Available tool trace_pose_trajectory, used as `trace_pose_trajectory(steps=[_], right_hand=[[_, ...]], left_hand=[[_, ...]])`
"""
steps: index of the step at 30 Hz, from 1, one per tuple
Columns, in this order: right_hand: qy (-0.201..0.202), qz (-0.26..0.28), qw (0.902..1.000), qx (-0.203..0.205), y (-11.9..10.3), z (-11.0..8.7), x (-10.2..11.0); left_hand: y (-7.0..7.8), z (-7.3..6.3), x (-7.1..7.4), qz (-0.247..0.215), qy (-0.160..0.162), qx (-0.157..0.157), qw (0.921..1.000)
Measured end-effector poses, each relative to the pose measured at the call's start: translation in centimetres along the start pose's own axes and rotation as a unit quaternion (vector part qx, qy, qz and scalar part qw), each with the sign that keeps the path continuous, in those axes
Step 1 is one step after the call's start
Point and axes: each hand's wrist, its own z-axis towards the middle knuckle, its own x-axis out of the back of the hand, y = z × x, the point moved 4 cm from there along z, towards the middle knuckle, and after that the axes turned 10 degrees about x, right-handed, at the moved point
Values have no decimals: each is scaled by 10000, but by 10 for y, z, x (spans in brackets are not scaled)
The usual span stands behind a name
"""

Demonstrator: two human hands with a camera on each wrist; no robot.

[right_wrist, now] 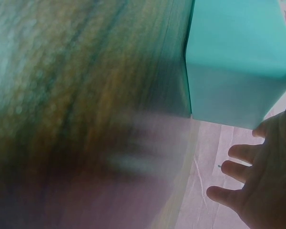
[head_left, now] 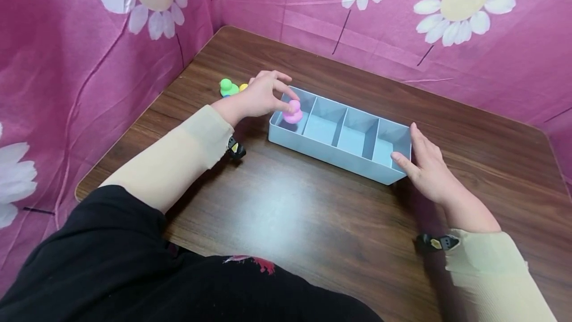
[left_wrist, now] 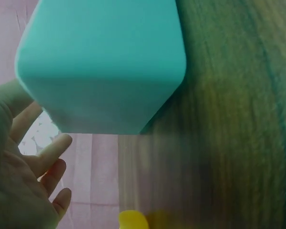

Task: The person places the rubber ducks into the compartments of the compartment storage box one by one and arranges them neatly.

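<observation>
In the head view, the landmark is the grey-blue divided box (head_left: 330, 155) on the wooden table (head_left: 277, 222). The left hand (head_left: 261, 97) pinches a pink toy (head_left: 293, 113), duck-like in shape, between thumb and forefinger, at the box's leftmost compartment; whether it touches the floor there I cannot tell. The right hand (head_left: 426, 165) is spread wide at the box's right end, thumb at the near rim and fingers along the far side, apparently steadying it. Just left of the box sit a green toy (head_left: 229, 88) and a partly hidden yellow toy (head_left: 243, 87). The step in hand seems to be setting the pink toy into that compartment; the next move calls for lowering it fully, then parting thumb and finger.

In the left wrist view, the left hand's other fingers fan loosely beside the box's end; the box hides the pinch and the pink toy. The yellow toy shows at the bottom edge.

In the right wrist view, the right hand's fingers reach past the box's end, spread apart and holding nothing else.
</observation>
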Motion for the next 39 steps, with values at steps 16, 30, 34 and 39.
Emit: trace_pose_trajectory(steps=[16,30,34,39], right_hand=[[0,56,10000,-50,1,0,0],[-76,180,9997,-150,2,0,-1],[-63,251,9996,-77,3,0,-2],[-48,288,9996,-42,4,1,-3]], left_hand=[[-3,2,-14,159,-531,885,9945],[2,5,-18,611,-511,1263,9888],[3,4,-19,620,-490,1284,9886],[4,3,-19,645,-475,1168,9899]])
